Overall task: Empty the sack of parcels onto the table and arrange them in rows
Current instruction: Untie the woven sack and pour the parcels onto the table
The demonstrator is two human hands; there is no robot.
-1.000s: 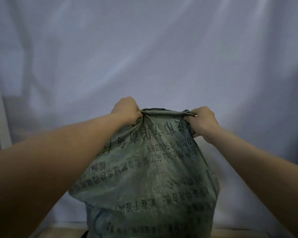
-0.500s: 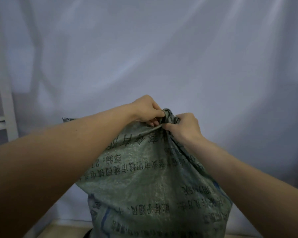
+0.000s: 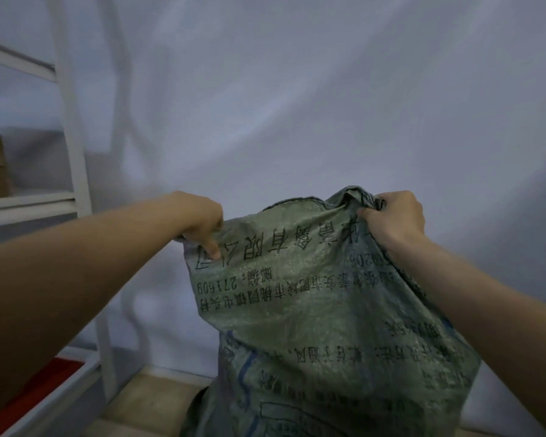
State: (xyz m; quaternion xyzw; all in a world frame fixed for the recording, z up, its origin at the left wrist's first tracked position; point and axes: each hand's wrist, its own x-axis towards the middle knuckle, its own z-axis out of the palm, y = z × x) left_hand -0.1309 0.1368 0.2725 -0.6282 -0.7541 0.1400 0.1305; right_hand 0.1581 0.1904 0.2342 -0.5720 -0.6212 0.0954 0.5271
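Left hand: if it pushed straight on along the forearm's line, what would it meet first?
The left hand already grips the sack at its top left corner, so it would press into sack fabric first. Beyond hangs the white backdrop; depth unclear.

Dim, bluish, soft light with faint shadows on the backdrop (image 3: 297, 105); slightly blurred, wide-angle bending at edges.

The woven sack (image 3: 312, 310) under the left hand (image 3: 199, 219) is dull grey-green, printed with black characters, the number 271609, and blue lines lower down. Beyond both hands hangs a pale white backdrop cloth (image 3: 297, 105); left of the left hand, a white shelf frame (image 3: 73, 146).
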